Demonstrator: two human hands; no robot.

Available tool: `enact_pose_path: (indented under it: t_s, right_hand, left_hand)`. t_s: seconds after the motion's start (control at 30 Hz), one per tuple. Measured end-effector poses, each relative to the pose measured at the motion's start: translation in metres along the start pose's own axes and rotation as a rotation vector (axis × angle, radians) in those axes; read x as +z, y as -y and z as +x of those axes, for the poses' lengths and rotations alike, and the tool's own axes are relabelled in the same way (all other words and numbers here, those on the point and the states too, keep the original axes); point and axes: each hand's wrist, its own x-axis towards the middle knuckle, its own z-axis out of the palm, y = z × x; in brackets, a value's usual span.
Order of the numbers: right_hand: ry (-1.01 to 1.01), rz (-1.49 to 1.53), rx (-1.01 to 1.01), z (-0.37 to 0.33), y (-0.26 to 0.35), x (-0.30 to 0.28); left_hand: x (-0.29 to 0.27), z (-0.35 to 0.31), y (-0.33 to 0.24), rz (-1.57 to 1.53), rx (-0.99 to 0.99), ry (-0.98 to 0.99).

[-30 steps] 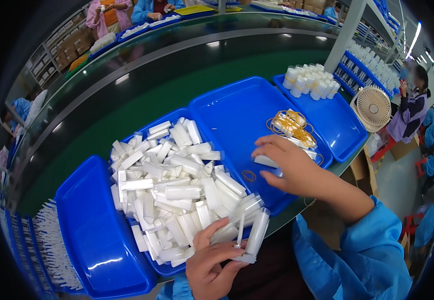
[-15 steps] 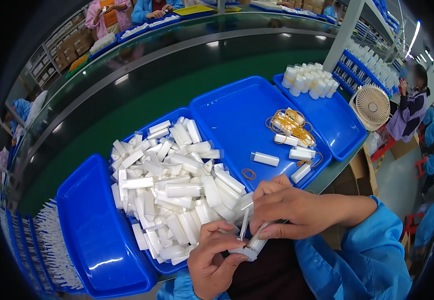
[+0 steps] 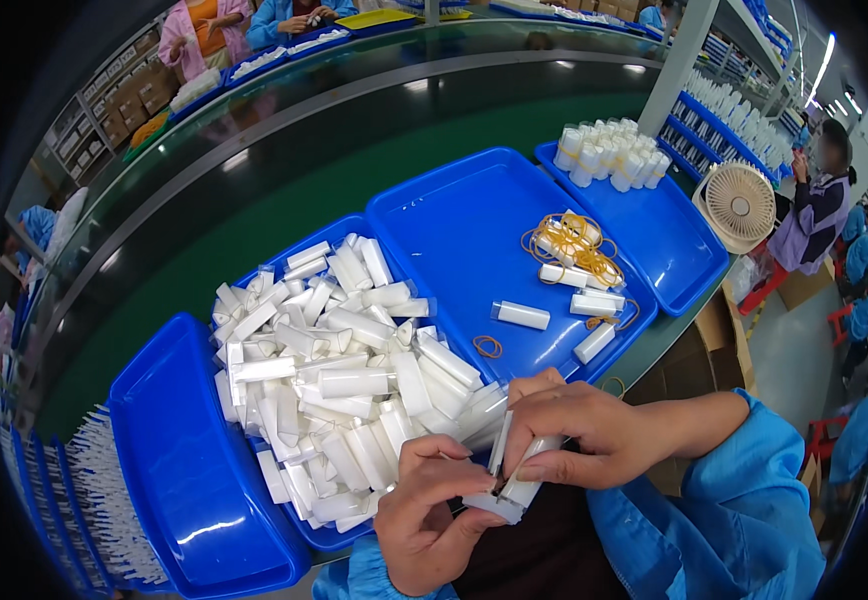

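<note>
A small bundle of white tubes (image 3: 510, 480) sits between both hands just over the near edge of the counter (image 3: 284, 190), close to the body where it is easy to steady. The left hand (image 3: 432, 520) is closed under it; the right hand (image 3: 589, 435) pinches its top. The heap of loose tubes (image 3: 339, 375) fills the blue tray (image 3: 354, 232) beside them, within reach, and yellow rubber bands (image 3: 579, 240) lie in the next tray (image 3: 454, 215).
</note>
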Motion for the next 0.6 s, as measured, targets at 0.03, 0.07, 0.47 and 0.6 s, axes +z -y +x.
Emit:
enact_pose_path:
  t_s: [0.03,0.07,0.47,0.6]
  right_hand:
    - [-0.022,0.011,-0.025,0.0,-0.001,0.001]
    - [-0.045,0.022,-0.051,0.0,-0.004,0.003]
    - [-0.207,-0.081,-0.101,-0.006,-0.026,0.003]
    - [-0.384,-0.889,-0.021,0.021,-0.045,-0.043]
  left_hand:
    - [0.003,0.001,-0.001,-0.045,-0.024,-0.028]
    - [0.005,0.002,-0.002,-0.091,-0.048,-0.056]
    - [0.002,-0.004,-0.004,-0.006,-0.11,0.032]
    - [0.011,-0.01,-0.011,-0.203,-0.162,-0.129]
